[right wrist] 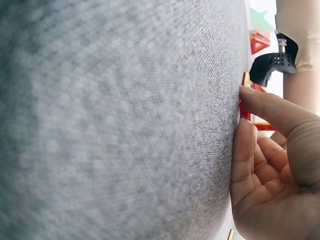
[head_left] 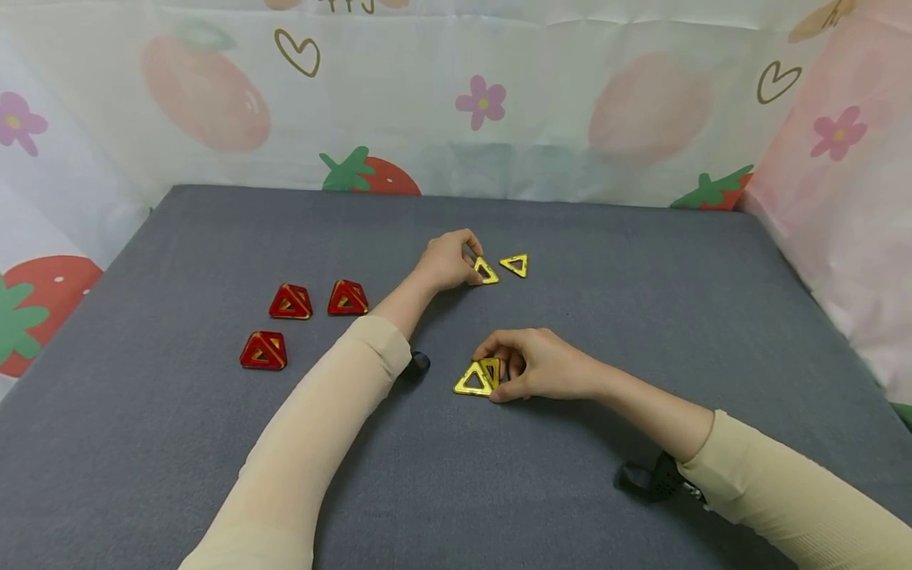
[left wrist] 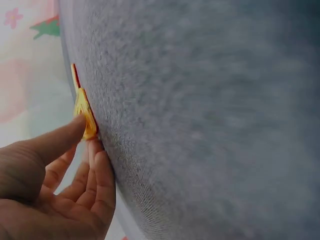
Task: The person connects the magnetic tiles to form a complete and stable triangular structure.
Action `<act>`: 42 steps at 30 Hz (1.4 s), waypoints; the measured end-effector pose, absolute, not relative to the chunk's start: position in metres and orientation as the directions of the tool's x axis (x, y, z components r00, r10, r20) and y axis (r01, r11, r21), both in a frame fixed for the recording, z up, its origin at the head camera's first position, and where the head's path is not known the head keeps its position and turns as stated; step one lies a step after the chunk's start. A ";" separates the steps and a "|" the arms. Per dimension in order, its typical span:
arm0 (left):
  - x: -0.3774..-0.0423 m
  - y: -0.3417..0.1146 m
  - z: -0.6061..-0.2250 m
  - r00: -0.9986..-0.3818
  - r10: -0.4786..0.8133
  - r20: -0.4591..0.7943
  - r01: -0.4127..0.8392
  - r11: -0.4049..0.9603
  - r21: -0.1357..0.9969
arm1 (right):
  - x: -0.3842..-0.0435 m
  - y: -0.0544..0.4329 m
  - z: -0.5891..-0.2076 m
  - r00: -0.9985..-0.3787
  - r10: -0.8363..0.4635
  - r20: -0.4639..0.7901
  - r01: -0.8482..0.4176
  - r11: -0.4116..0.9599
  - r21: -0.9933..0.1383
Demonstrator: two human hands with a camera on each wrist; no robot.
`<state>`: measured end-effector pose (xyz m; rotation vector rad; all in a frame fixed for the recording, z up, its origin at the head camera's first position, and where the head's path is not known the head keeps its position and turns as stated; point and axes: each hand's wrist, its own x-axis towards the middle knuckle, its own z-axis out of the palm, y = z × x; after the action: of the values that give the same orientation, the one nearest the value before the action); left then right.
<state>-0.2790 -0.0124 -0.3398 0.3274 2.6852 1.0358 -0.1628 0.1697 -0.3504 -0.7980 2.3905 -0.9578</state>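
My left hand [head_left: 449, 260] reaches toward the far middle of the table and pinches a yellow triangular magnetic tile [head_left: 491, 278] between thumb and fingers; the left wrist view shows the thumb on the tile [left wrist: 90, 125]. Just right of it lies another yellow triangular tile [head_left: 523, 265], flat and untouched. Nearer the front, my right hand [head_left: 545, 364] pinches yellow triangular tiles, one facing forward [head_left: 463, 386] and one angled behind it [head_left: 494, 367]. They appear to meet along an edge. The fingers hide part of them, so whether more tiles are there I cannot tell.
Three red pyramids of triangular tiles stand left of my left forearm: one at the back [head_left: 290, 303], one beside it [head_left: 348, 299], one closer [head_left: 264, 352]. Grey cloth [head_left: 171, 443] covers the table. A printed curtain [head_left: 541, 47] hangs behind it.
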 end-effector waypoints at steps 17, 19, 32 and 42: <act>-0.237 -0.028 -0.327 -0.895 0.428 -0.126 0.228 0.680 0.697 | -0.163 0.171 -0.351 -0.733 -0.651 -0.198 -0.327 0.592 -0.736; -0.231 -0.031 -0.324 -0.884 0.449 -0.129 0.239 0.673 0.700 | -0.163 0.171 -0.350 -0.734 -0.650 -0.199 -0.324 0.592 -0.738; -0.190 -0.055 -0.323 -0.839 0.522 -0.153 0.285 0.662 0.693 | -0.162 0.170 -0.351 -0.732 -0.652 -0.195 -0.338 0.596 -0.728; -0.174 -0.064 -0.329 -0.833 0.522 -0.185 0.244 0.645 0.724 | -0.163 0.169 -0.351 -0.735 -0.648 -0.198 -0.339 0.605 -0.720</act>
<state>-0.1740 -0.0643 -0.3292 0.6063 2.4878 1.0150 -0.1630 0.1690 -0.3507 -0.7852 2.3894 -0.9408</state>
